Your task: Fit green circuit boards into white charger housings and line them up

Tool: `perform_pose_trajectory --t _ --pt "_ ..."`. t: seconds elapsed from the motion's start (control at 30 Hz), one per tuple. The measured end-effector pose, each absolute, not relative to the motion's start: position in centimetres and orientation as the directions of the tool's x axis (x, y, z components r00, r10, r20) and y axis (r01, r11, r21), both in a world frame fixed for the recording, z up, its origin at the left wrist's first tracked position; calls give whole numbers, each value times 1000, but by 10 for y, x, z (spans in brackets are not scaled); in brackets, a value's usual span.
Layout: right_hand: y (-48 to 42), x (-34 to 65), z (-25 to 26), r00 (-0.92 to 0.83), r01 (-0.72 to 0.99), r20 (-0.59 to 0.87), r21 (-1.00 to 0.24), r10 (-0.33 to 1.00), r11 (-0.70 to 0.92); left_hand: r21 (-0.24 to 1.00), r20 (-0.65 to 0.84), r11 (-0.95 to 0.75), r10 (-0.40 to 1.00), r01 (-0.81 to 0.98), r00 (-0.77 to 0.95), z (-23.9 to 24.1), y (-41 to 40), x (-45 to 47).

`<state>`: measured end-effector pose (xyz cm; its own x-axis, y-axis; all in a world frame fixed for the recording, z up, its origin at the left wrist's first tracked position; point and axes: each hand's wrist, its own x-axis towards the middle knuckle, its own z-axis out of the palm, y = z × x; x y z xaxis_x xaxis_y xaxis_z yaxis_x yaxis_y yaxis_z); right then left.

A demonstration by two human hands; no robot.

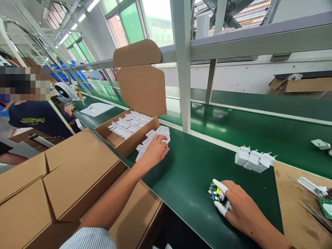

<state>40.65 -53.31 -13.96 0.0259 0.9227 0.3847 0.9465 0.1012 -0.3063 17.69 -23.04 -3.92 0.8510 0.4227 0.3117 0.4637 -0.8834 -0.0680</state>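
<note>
My left hand [155, 151] reaches across to a cluster of white plastic charger housings [146, 141] beside an open cardboard box. Its fingers are curled at the right end of the cluster, against one of the housings. My right hand [237, 204], with white finger cots on the thumb and a finger, grips a small green circuit board [214, 192] with yellow and dark components just above the bench. Beyond it, several white plug housings [252, 159] with metal pins stand in a row.
The open cardboard box [140, 141] holds rows of white parts with pins. Closed cartons [83, 169] fill the lower left. At right, a brown board [287, 190] bears tweezers [315, 216] and small parts. A metal post [183, 69] rises behind the bench. Another person [38, 117] sits at far left.
</note>
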Motion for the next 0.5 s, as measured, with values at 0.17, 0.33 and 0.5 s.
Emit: perform_pose_trajectory --t 0.17,0.33,0.5 --pt "-537 426 -134 163 928 346 -373 924 -24 -165 299 -809 505 565 810 -27 -232 193" --pt "-542 441 -123 229 909 232 -398 946 -122 -242 232 -727 599 642 766 -34 -205 163" --pt "-538 437 -115 229 918 174 -367 958 -153 0 302 -893 430 451 851 -43 -219 180"
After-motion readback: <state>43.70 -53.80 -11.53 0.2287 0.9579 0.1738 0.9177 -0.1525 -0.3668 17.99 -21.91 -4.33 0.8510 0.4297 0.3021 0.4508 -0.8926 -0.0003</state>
